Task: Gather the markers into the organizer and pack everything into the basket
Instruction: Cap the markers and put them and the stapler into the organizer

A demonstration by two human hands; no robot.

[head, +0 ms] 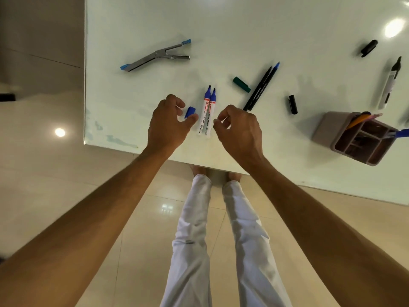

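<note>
Head view: we hover our left hand (pixel 169 122) and right hand (pixel 238 129), both loosely curled and empty, either side of the two uncapped whiteboard markers (pixel 207 114), well left of the organizer (pixel 327 129); gathering seems barely begun, and capping with the blue cap (pixel 190 112) likely comes next.

Light came from overhead lamps, mirrored as a bright glare spot on the glossy white table (pixel 243 29) at upper right and another on the polished floor (pixel 60 132) at left. Shadows were soft and faint. Wide-angle distortion bent the table's edges and stretched the forearms; the far-right items looked slightly smeared
</note>
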